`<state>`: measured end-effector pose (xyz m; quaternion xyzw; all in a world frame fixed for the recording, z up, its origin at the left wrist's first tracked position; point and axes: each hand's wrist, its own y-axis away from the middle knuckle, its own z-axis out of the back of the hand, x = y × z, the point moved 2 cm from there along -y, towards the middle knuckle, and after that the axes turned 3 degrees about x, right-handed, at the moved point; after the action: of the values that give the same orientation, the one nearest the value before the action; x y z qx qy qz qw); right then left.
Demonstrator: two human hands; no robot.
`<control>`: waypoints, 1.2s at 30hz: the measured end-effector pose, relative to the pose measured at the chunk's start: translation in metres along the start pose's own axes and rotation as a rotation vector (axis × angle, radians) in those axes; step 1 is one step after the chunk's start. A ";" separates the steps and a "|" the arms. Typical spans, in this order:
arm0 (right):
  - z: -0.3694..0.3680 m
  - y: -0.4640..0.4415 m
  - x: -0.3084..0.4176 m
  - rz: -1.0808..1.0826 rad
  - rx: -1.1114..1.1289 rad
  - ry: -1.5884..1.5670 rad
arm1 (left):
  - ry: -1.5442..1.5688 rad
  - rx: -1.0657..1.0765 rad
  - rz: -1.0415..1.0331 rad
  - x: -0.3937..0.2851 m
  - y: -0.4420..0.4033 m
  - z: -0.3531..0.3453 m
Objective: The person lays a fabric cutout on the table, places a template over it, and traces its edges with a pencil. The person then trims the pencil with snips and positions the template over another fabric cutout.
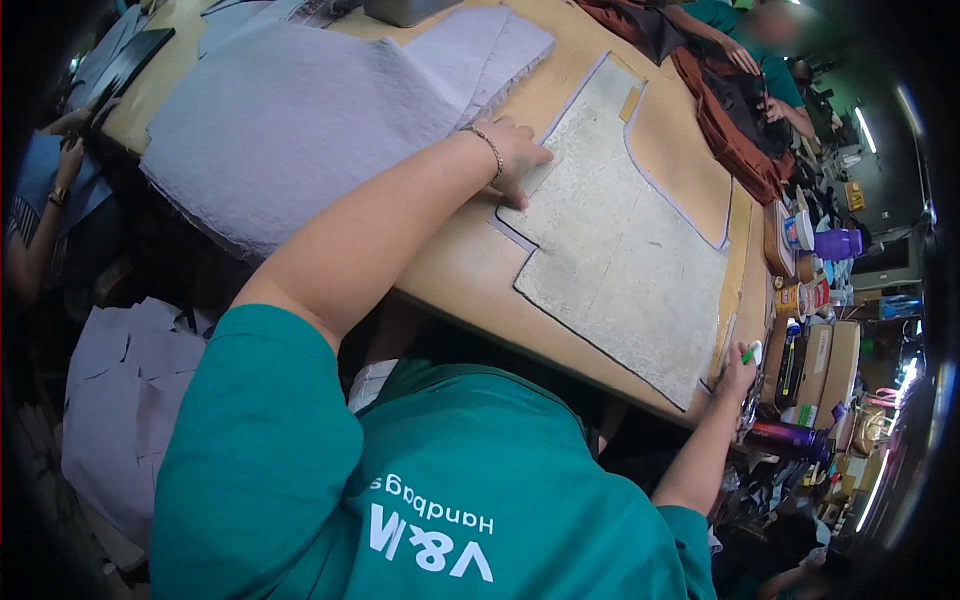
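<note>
At far left, another person's forearm (38, 215) wears a wristband beside the counter (450, 270). Near left, below the counter's level, lies a pile of lavender pieces (130, 400). On the counter's far left part spreads a large lavender cloth (300, 120), its edges frayed; a grey box (405, 10) stands beyond it.

Centre: the left hand (515, 158), a bracelet (490, 150) at its wrist, rests on the left edge of a pale template (625, 220), its fingers parted and grasping nothing. The template lies flat on the counter, its surface speckled, with a tan patch (630, 104) at the far end and narrow lavender margins along parts of its outline.

Right: the right hand (736, 378), at the counter's near right corner, has its fingers closed around a small green-and-white object (750, 355), its kind unclear. Farther off, a co-worker's hands (742, 57) are at reddish-brown material (735, 135). Along the right side stand tubs (798, 231), a purple container (838, 244) and, nearer, a dark bottle (785, 438).
</note>
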<state>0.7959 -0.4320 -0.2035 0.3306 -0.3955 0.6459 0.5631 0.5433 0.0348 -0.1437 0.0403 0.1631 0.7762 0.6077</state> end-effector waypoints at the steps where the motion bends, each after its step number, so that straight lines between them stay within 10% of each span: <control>1: -0.005 -0.002 0.003 -0.056 -0.019 -0.160 | -0.012 -0.025 0.005 0.001 0.001 0.003; 5: -0.087 0.057 0.082 0.024 0.095 -0.410 | -0.090 0.068 0.012 0.000 -0.004 0.003; 6: -0.117 0.090 0.116 0.417 0.109 0.162 | -0.076 0.115 0.020 0.001 -0.008 0.001; 7: -0.144 0.100 0.131 0.012 0.334 -0.336 | -0.062 0.162 0.031 0.002 -0.010 0.000; 15: -0.277 0.197 0.191 -0.061 0.988 -0.672 | -0.100 0.149 0.008 0.002 -0.012 0.000; 22: -0.289 0.202 0.193 0.344 0.878 -0.316 | -0.121 0.118 -0.002 0.004 -0.013 -0.002; 36: -0.285 0.195 0.185 0.389 0.824 -0.287 | -0.130 0.135 0.009 -0.001 -0.010 0.000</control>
<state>0.5809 -0.1046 -0.2026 0.5321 -0.2349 0.7901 0.1933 0.5530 0.0359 -0.1463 0.1320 0.1750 0.7620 0.6093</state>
